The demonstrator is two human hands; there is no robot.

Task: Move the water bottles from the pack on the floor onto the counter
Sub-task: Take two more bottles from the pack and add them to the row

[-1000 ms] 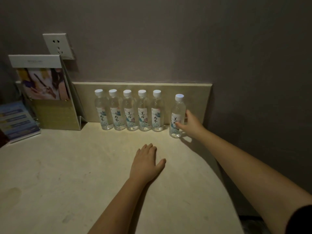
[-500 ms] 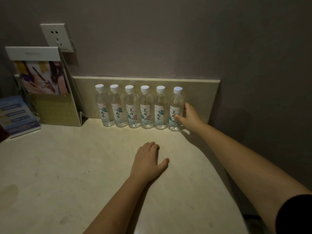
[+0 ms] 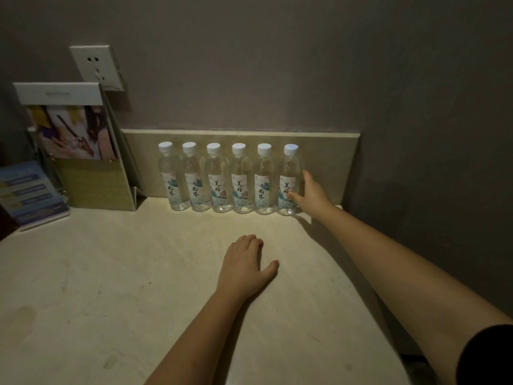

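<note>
While my left hand (image 3: 245,262) rests flat and empty on the surface (image 3: 111,273), my right hand (image 3: 311,194), the nearer one, wraps the sixth bottle (image 3: 288,182). It stands upright, far right. A second ago it stood apart; now it touches the row of five bottles (image 3: 216,182).

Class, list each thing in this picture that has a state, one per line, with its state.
Six water bottles: upright, capped, in a row on the counter.
Right hand: fingers on the rightmost bottle.
Left hand: flat on the counter, holding nothing.
Wall socket: nothing plugged in.
</note>
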